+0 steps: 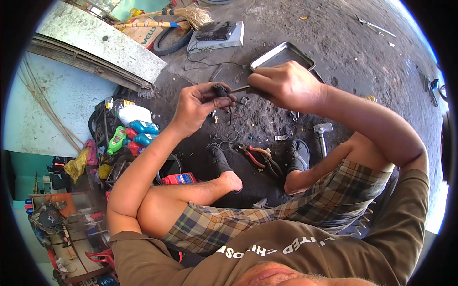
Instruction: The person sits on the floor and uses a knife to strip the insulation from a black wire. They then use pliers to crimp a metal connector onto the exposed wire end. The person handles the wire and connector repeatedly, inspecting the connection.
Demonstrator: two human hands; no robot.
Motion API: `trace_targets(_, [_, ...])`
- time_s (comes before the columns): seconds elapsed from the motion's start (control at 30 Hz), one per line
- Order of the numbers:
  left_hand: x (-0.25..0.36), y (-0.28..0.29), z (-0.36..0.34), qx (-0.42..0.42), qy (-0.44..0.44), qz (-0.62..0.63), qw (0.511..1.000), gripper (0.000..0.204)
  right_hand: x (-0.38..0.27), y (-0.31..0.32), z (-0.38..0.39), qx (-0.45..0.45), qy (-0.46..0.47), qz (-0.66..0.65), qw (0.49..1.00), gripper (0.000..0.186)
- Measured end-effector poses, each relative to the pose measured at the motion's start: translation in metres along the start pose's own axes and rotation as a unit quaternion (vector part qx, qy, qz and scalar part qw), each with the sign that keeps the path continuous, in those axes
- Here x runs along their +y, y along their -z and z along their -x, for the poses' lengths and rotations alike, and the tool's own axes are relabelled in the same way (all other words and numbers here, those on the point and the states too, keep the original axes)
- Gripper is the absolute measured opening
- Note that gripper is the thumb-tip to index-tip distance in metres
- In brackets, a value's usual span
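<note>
Reading clock directions from the small black cylindrical part [220, 89], which sits in the fingers at the upper middle of the view, the left hand [192, 110] comes in from eight o'clock. Its thumb and fingers close around the part, pinching it off the ground. At three o'clock, the right hand [291, 86] has its fingers curled tightly around a hand tool with a slim, straight metal shaft [240, 89], which points toward nine o'clock, at the part.

To work this well, I would brace the part firmly between thumb and fingers, keep the shaft in line with the spot it works on and press in small, controlled amounts. A slip could carry the tip into the left fingertips, so those are best kept out of its path. The thin dark wire [231, 114] hanging toward five o'clock should stay unstrained. The red-handled metal pliers [253, 158], at five o'clock on the ground, seem handy if a stronger grip is needed.

The right fist hides most of the tool's handle, so its kind is uncertain. The left fingers cover much of the part. Whether the tip enters it or only touches its side, I cannot tell.
</note>
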State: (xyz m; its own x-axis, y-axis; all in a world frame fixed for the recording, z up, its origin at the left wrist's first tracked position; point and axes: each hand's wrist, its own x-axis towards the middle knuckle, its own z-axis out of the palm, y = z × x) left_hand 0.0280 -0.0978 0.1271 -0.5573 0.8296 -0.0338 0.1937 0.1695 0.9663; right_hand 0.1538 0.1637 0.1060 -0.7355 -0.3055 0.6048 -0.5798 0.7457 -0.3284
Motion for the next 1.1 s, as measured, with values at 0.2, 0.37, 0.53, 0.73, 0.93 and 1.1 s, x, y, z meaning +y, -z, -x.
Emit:
trace_targets(0.2, [-0.001, 0.005, -0.011, 0.040, -0.024, 0.049, 0.998, 0.025, -0.008, 0.007, -0.007, 0.056, -0.216, -0.187, 0.957, 0.026])
trace_targets(0.37, [-0.005, 0.004, -0.009, 0.062, -0.020, 0.061, 0.996, 0.026, -0.014, 0.012, -0.013, 0.012, -0.356, -0.268, 0.895, 0.029])
trace_targets(0.53, [-0.006, 0.004, -0.011, 0.052, -0.013, 0.052, 0.997, 0.026, -0.009, 0.014, -0.015, 0.003, -0.411, -0.375, 0.831, 0.034])
trace_targets(0.73, [-0.013, -0.001, -0.009, 0.033, 0.010, 0.052, 0.998, 0.025, 0.004, 0.014, -0.011, -0.043, -0.399, -0.362, 0.842, 0.034])
trace_targets(0.93, [-0.012, -0.006, -0.012, 0.025, 0.014, 0.048, 0.998, 0.026, 0.013, 0.012, -0.002, -0.038, -0.452, -0.464, 0.760, 0.030])
trace_targets(1.1, [-0.014, -0.006, -0.013, 0.036, 0.007, 0.021, 0.999, 0.025, 0.009, 0.015, -0.005, -0.075, -0.484, -0.464, 0.738, 0.023])
